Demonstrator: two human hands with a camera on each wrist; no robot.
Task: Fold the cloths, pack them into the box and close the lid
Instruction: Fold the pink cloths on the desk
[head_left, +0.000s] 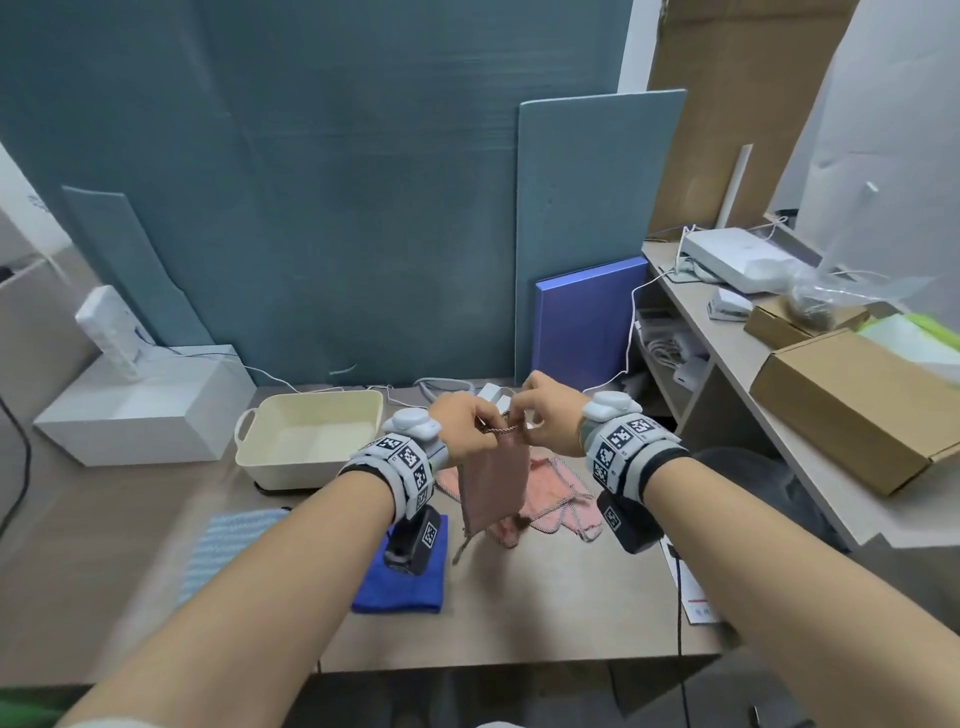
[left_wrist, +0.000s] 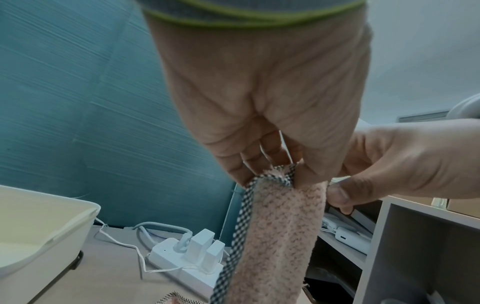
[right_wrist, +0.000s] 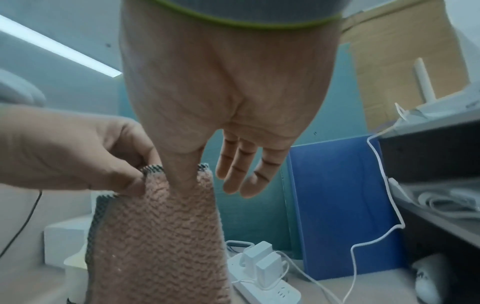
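A pink cloth (head_left: 493, 480) with a checked border hangs in the air above the table, doubled over. My left hand (head_left: 467, 421) pinches its top edge (left_wrist: 275, 179) and my right hand (head_left: 540, 415) pinches the same edge beside it, thumb on the cloth (right_wrist: 166, 226) and the other fingers (right_wrist: 233, 174) spread loose. A second pink cloth (head_left: 556, 501) lies crumpled on the table beneath. A folded blue cloth (head_left: 402, 582) and a pale blue striped cloth (head_left: 228, 545) lie nearer me. The cream box (head_left: 306, 439) stands open and empty to the left.
A white box (head_left: 145, 405) sits at the far left. A white power strip (left_wrist: 182, 261) with chargers and cables lies behind the cloths. A blue folder (head_left: 587, 322) leans against the teal panel. A side shelf (head_left: 779, 415) on the right carries cardboard boxes (head_left: 852, 405).
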